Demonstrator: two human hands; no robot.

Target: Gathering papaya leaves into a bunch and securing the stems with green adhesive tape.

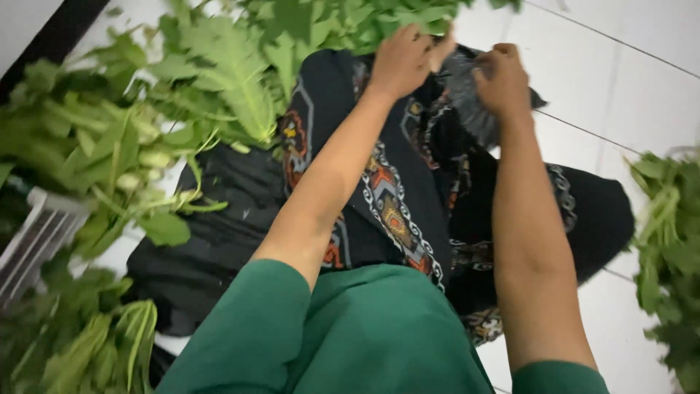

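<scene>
Head view — leafy greens (343, 25) under left hand (401, 62) grip

free: white tile floor (620, 80) far right | blocked: leafy greens (109, 146) left, ahead

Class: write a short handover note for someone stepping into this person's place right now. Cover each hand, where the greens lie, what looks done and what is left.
Left hand: gripping the leafy greens at the top.
Right hand: closed beside it; I cannot tell what it holds.
More greens: pile on the left, bunch on the right.
Done or left: not visible.
</scene>
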